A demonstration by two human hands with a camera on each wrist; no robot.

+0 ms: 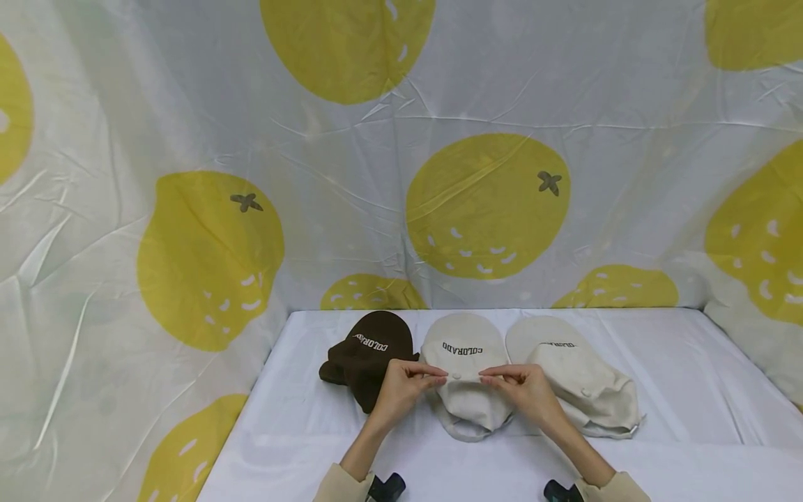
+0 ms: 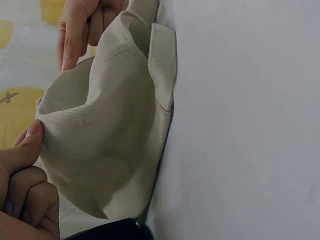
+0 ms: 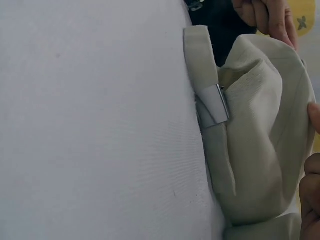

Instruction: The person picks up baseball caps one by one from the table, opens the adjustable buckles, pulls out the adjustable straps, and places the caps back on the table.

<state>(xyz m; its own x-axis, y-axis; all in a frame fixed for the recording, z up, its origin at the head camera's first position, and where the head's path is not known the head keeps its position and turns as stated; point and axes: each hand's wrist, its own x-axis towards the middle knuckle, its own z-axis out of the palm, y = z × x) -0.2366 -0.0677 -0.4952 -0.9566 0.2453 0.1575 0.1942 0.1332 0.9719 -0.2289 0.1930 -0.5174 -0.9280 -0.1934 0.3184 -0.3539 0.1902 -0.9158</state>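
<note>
Beige sleeves [image 1: 341, 486], both hands [image 1: 401, 387] [image 1: 525, 390] finely pinching the middle cream cap [image 1: 464, 331], cap between them

matt ribbed cloth middle cap [image 1: 465, 392], smooth seemingly metal buckle [image 3: 214, 105], glossy backdrop [image 1: 351, 174]

On the table [image 1: 684, 383] before you, the middle cap [image 1: 463, 335] lies between the left cap [image 1: 376, 352] and the right cap [image 1: 580, 373]; the hanging cloth [image 1: 348, 209] is behind them.
</note>
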